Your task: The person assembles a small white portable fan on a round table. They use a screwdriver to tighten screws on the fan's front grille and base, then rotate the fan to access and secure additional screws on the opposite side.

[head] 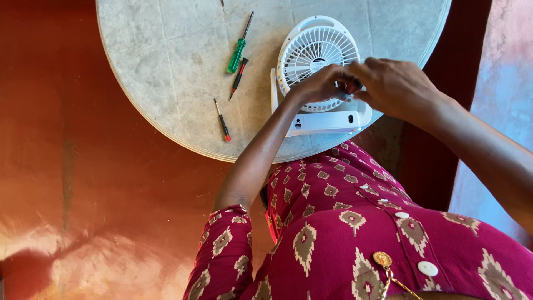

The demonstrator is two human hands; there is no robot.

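A small white fan (317,55) lies on its back on the round grey surface (166,66), its grille facing up and its flat base, with a port and a button on the edge, turned toward the person. Both hands meet over the fan's grille on the side nearest the person's right arm. The left hand (322,84) rests on the lower part of the grille with its fingers (343,78) curled and drawn together, their tips at the grille's rim; whether they pinch anything small there cannot be told. The right hand (395,86) arches over the same edge of the fan, its fingers bent and bunched toward the left hand's tips, and something dark shows just between the two hands, too small to identify. Away from the fan, on its far side from the right hand, three screwdrivers lie loose on the surface: a green-handled screwdriver (238,51) farthest from the person, a thin dark screwdriver (239,76) just beside it, and a red-tipped screwdriver (222,121) nearest the surface's edge. The person wears a maroon patterned garment (344,233) with white buttons.
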